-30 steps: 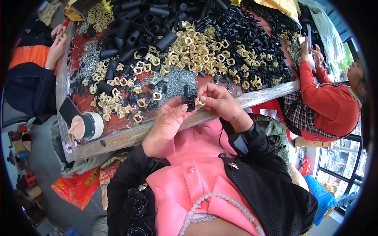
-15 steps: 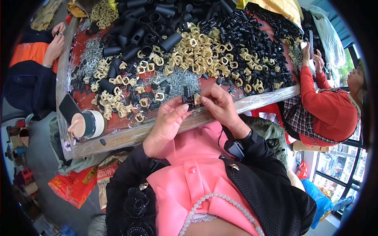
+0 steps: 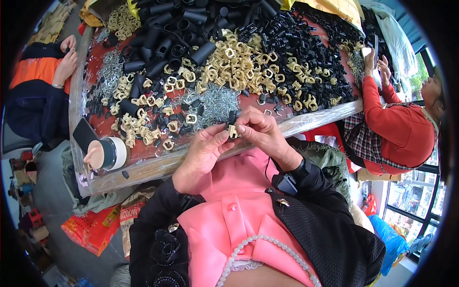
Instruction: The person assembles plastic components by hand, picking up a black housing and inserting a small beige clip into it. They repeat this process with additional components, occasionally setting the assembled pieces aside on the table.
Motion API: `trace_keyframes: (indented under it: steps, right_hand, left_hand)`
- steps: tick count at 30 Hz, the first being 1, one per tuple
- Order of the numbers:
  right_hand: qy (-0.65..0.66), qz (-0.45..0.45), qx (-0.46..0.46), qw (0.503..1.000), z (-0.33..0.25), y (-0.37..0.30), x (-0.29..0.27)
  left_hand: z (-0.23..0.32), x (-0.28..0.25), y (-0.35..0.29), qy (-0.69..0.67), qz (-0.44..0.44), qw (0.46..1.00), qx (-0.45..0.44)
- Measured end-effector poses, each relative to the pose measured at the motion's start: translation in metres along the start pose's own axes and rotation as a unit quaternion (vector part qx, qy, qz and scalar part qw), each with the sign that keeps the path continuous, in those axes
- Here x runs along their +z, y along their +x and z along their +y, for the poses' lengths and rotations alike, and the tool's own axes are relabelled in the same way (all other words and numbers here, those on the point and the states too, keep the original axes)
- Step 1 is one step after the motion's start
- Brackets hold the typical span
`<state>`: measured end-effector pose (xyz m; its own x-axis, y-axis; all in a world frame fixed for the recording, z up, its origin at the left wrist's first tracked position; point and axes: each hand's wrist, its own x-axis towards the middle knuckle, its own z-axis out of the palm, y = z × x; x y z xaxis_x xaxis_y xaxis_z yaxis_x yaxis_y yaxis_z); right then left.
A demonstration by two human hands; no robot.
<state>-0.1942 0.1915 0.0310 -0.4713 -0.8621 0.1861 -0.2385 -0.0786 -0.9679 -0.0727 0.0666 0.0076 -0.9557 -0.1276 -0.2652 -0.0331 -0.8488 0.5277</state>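
Between my two hands, just over the table's front edge, is a small black part with a beige plastic clip against its lower side. My left hand pinches this piece from the left, thumb uppermost. From the other side my right hand grips the beige clip with thumb and fingertips. How the two pieces join cannot be made out. Just beyond my fingers lie a heap of small silvery metal pieces and loose beige clips.
Piles of beige clips, black tubes and small black parts cover the red tabletop. A lidded jar and a dark phone sit at the left corner. One person works at the left, another in a red sleeve at the right.
The beige clip has come round to the front of the black part between my hands. My right hand has moved slightly left and down.
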Motion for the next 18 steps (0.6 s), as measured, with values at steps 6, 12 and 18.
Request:
trace_keyframes:
  steps: [6,12,18]
  right_hand:
    - [0.111,0.026,0.134,0.984,0.003,-0.01,0.008]
    - [-0.129,0.021,0.013,0.991,-0.001,0.001,-0.012]
    - [-0.513,0.124,-0.119,0.841,0.017,0.012,-0.048]
  left_hand:
    - [0.003,0.002,0.002,0.018,0.035,0.999,-0.024]
    - [0.003,0.004,0.003,0.031,0.039,0.999,-0.021]
    - [0.004,0.0,0.001,0.01,0.025,0.999,-0.028]
